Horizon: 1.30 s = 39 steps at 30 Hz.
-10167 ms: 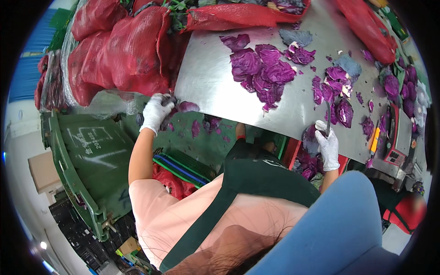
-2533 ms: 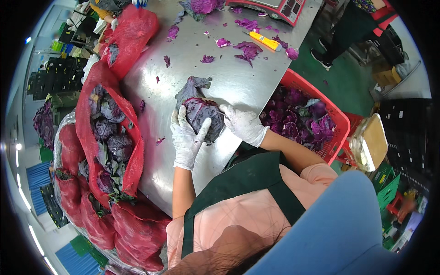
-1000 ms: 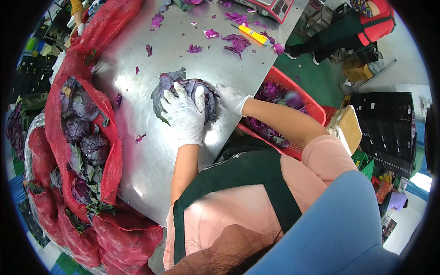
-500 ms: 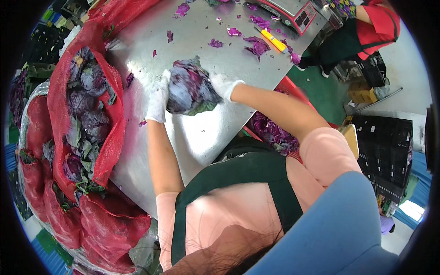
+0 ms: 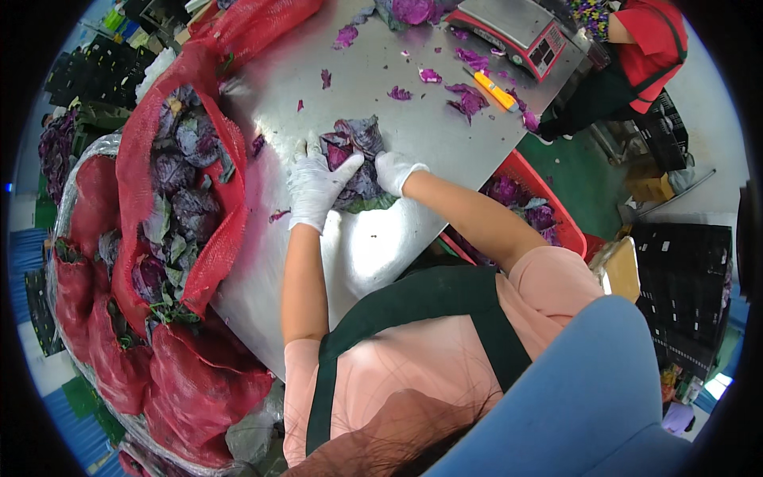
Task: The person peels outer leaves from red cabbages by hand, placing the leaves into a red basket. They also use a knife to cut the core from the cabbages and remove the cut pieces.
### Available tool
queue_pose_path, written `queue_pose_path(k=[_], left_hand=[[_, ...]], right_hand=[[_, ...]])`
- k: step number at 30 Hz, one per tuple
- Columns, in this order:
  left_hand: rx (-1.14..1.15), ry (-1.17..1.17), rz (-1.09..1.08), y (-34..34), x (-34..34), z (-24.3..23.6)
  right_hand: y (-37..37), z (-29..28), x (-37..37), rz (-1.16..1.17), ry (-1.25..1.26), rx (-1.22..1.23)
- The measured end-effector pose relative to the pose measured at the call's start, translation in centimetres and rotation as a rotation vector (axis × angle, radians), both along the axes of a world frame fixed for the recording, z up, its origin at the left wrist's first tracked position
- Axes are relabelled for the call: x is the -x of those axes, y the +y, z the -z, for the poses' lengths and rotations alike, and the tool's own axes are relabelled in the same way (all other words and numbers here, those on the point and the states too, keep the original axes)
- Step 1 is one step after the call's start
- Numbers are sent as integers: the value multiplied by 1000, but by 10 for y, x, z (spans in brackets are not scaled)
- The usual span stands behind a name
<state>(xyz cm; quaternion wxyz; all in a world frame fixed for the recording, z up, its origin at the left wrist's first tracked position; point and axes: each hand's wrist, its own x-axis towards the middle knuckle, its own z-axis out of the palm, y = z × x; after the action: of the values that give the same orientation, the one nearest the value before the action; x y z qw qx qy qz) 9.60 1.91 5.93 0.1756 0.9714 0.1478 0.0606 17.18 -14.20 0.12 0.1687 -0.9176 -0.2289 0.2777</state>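
Note:
A red cabbage (image 5: 364,179) with loose, dull purple outer leaves and a green-edged leaf at its near side sits on the metal table (image 5: 270,262) between my two white-gloved hands. On its left side is my left hand (image 5: 316,187), the thumb laid across the leaves and the fingers stretched along its far left edge. My right hand (image 5: 395,172) closes on the right side of the cabbage with bent fingers. Their fingertips are partly hidden by the leaves.
To the left, an open red mesh sack (image 5: 131,215) holds several red cabbages. Purple leaf scraps, a yellow utility knife (image 5: 494,90) and a red scale (image 5: 513,36) lie at the far right. A red crate (image 5: 568,226) with cabbages stands beside the table; a co-worker (image 5: 648,48) is beyond.
The cabbage has come down lower over the table and turned. My left hand has shifted from its side to over its left part, thumb across it. The view has swung slightly left.

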Motion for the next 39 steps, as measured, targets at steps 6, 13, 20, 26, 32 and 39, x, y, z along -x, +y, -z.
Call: queue_pose_path(k=[6, 13, 20, 26, 32, 39], left_hand=[[183, -176, 187, 20, 36, 8], [686, -240, 43, 47, 94, 28], [824, -349, -251, 36, 99, 28], [1107, -277, -196, 60, 101, 27], [1181, -173, -117, 90, 119, 29], [1241, -150, -41, 100, 132, 37]], right_hand=[[-74, 37, -27, 406, 1025, -608], [-154, -5, 22, 307, 480, -214], [-127, -21, 43, -256, 73, -216], [-47, 13, 24, -322, -138, -479], [-82, 63, -17, -505, -270, -86], [4, -31, -22, -672, -403, -412]])
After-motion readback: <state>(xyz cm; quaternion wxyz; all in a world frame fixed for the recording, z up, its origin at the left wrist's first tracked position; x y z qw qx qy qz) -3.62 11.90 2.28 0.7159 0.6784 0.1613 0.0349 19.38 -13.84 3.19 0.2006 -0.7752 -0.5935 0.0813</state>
